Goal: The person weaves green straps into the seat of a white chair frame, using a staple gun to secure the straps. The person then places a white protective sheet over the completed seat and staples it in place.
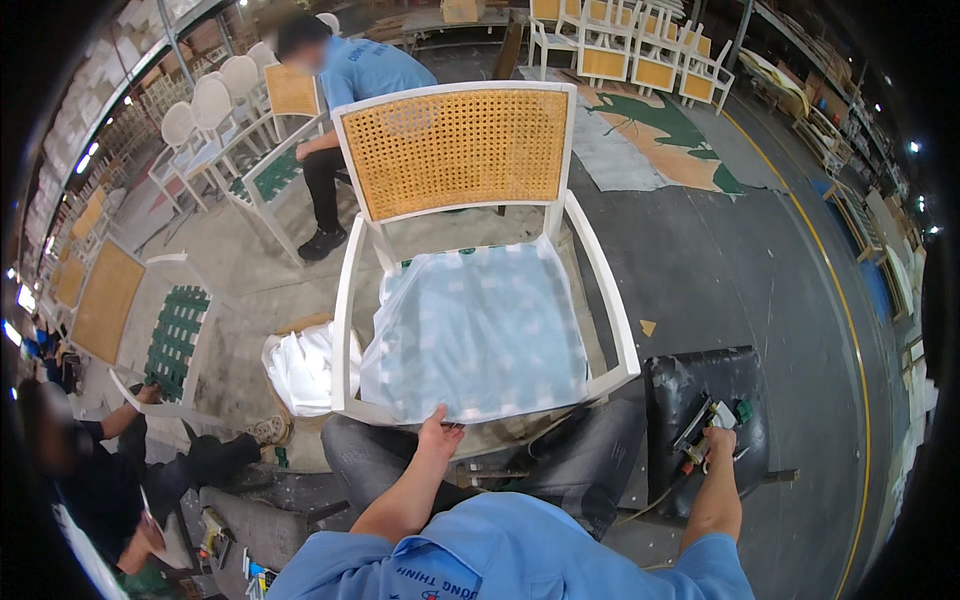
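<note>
In front of me stands a white-framed armchair point(608, 290) with a woven cane back point(455, 150). Thin white cloth point(480, 330) covers its seat, a little wrinkled, and green webbing shows at the rear edge. My left hand point(436, 437) pinches the cloth at the front rail, thumb on top and fingers curled below. Off to the right, my right hand point(720, 441) is wrapped around a staple gun point(708, 416) that rests on a black padded stool point(740, 375).
White folded cloth point(302, 370) lies left of the armchair. Two co-workers sit at the left and far left, each by a chair with green webbing point(180, 340). Another nail or staple gun point(214, 535) lies at lower left. Stacked chairs point(630, 50) stand at the back.
</note>
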Tool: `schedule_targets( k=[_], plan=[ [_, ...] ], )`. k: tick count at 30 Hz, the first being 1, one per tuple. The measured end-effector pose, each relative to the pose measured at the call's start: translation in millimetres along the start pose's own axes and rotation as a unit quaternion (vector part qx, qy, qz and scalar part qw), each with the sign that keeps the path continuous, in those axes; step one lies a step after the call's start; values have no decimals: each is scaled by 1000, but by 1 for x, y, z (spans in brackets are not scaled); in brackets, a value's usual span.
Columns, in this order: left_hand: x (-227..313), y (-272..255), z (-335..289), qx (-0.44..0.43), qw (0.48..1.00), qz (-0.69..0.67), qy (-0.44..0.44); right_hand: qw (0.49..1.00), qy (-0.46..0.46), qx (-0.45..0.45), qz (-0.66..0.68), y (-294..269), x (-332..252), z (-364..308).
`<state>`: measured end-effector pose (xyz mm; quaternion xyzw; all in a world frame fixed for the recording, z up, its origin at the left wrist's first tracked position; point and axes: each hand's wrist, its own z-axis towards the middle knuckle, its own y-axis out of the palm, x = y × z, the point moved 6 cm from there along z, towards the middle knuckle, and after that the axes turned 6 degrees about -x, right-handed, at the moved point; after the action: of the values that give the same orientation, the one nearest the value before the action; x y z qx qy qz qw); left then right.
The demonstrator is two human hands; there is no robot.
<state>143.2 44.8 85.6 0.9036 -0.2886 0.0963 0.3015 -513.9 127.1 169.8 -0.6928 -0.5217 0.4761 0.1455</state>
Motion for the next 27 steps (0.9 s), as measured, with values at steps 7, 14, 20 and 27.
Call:
schedule_targets(
  k=[7,14,20,27],
  plan=[
    [1,-3,-1,-22,999,-10,-21,981,-126,50,138,-30,-20,4],
    [14,-18,-6,39,999,3,-2,907,-247,-91,328,-57,-116,-61],
    [20,-14,-2,46,999,-4,5,856,-371,-161,321,-122,-228,-134],
    [69,-28,-9,23,999,6,47,845,-426,-197,258,-60,-262,-165]
  ],
)
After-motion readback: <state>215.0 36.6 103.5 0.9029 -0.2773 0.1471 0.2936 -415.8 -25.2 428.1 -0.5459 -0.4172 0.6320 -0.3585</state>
